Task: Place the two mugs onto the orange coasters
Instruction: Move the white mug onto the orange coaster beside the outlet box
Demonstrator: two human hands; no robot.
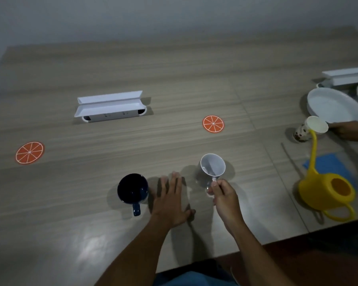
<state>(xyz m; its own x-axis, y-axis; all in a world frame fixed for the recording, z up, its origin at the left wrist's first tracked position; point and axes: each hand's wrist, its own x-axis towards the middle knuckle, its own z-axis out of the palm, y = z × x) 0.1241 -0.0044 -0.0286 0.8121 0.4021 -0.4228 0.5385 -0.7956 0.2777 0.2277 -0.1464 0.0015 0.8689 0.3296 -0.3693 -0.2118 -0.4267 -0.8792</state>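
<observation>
A dark blue mug (132, 188) stands upright near the table's front, its handle pointing toward me. My left hand (170, 201) lies flat just right of it, fingers spread, holding nothing. My right hand (223, 195) pinches the handle of a white mug (212, 167), which is tilted with its mouth toward me. One orange coaster (213, 124) lies beyond the white mug. A second orange coaster (30, 152) lies far to the left.
A white open box (110, 107) sits mid-table at the back. On the right are a yellow watering can (327, 193), a blue cloth (331, 166), a white dish (335, 106), a speckled cup (310, 129) and another person's hand (349, 131).
</observation>
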